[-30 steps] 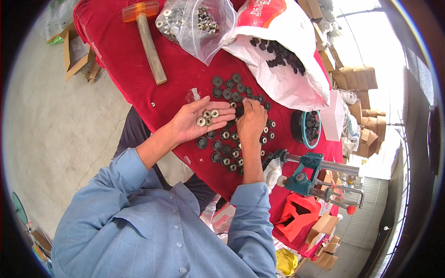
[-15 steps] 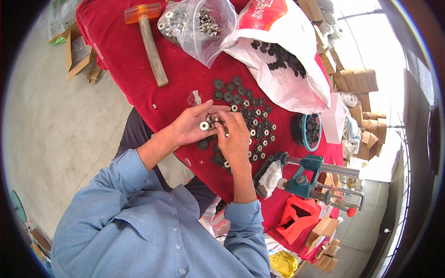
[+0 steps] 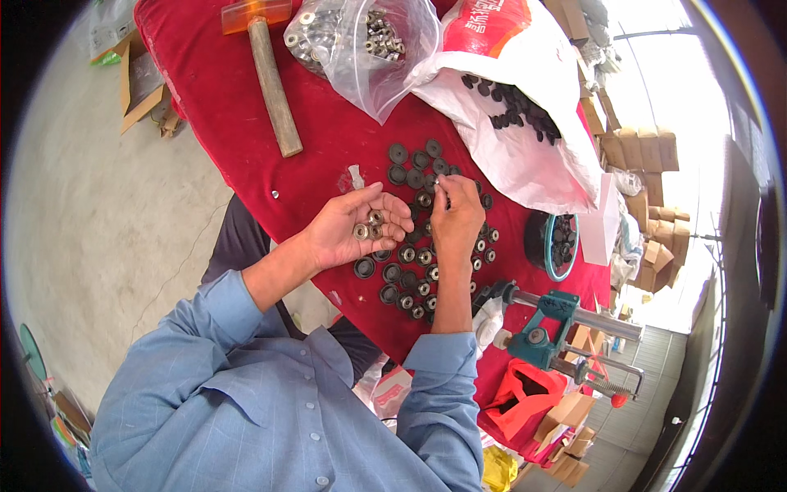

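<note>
My left hand (image 3: 348,228) is cupped palm up, with several small metal ring bearings (image 3: 375,218) lying in it. Over the far part of a cluster of round black discs, my right hand (image 3: 457,215) is closed in a pinch. A small shiny metal bearing (image 3: 437,184) shows at its fingertips, mostly covered by them. Many black discs (image 3: 398,175) lie on the red cloth around both hands. Those at the far left look bare, while nearer ones such as the disc (image 3: 407,254) carry a metal ring in the middle. My right forearm hides part of the cluster.
On the red cloth (image 3: 221,123) lie a hammer (image 3: 275,90), a clear bag of metal bearings (image 3: 361,49) and a white sack (image 3: 525,156) spilling black discs. At the right stand a blue-rimmed tub (image 3: 551,246) and a green hand press (image 3: 545,328).
My right hand has moved away from the left palm, out and to the right over the discs, with a bearing at its fingertips. Fewer bearings show in my left hand's fingers.
</note>
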`<state>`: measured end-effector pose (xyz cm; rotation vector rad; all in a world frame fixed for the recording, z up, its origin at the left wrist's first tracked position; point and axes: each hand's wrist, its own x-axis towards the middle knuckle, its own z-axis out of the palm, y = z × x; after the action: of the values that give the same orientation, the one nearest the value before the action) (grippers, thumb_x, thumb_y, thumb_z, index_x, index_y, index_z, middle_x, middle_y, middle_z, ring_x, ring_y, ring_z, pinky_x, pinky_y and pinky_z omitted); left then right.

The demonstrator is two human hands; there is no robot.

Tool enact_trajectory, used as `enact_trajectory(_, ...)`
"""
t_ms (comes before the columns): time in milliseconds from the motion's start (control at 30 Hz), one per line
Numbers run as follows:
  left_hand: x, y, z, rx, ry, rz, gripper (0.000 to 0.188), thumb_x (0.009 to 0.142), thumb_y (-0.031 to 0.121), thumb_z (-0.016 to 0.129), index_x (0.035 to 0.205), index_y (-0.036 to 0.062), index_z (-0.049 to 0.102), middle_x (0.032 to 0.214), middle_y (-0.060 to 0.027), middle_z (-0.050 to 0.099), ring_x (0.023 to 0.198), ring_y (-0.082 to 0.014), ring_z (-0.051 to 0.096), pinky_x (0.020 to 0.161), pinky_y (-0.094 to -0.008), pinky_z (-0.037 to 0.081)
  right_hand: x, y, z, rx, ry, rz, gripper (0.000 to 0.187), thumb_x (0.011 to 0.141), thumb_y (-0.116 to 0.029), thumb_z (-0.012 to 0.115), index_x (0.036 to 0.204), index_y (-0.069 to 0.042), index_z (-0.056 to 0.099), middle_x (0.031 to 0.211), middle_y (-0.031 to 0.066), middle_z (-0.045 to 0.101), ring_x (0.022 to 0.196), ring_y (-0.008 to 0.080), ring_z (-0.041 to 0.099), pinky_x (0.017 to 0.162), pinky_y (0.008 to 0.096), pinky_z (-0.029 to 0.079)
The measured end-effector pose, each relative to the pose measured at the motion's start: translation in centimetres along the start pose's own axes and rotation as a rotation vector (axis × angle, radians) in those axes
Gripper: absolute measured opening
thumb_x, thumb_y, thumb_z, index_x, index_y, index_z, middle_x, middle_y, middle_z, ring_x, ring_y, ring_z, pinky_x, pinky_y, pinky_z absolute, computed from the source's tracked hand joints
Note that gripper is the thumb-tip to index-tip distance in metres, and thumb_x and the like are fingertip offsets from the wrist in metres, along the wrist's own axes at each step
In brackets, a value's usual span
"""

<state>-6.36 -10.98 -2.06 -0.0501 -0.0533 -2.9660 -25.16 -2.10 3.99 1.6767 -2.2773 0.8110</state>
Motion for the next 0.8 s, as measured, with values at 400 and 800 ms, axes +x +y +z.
enact_trajectory(400,0.0,0.0,0.1,0.024,-0.048,0.021,0.056,0.113,0.044,0.037,0.12,-0.0038,0.066,0.114,-0.0192,0.071,0.103,-0.0274,0.069,0.096,-0.0399,0.057,-2.0,-0.1,1.2,-0.192,-0.024,-0.094,0.028,0.085,0.004,0.068,0.112,0.0,0.074,0.106,0.0099,0.067,0.097,0.0314,0.065,0.086,0.0444,0.051)
enact_trajectory(800,-0.1,0.0,1.0,-0.022,0.072,0.11,0.066,0.112,0.045,0.037,0.146,-0.0106,0.045,0.151,-0.0297,0.049,0.14,-0.0374,0.051,0.119,-0.0476,0.041,-2.7,-5.0,-2.7,0.167,-0.123,0.153,0.031,0.087,0.0,0.067,0.119,-0.003,0.068,0.122,0.0146,0.066,0.107,0.0378,0.068,0.085,0.0459,0.056)
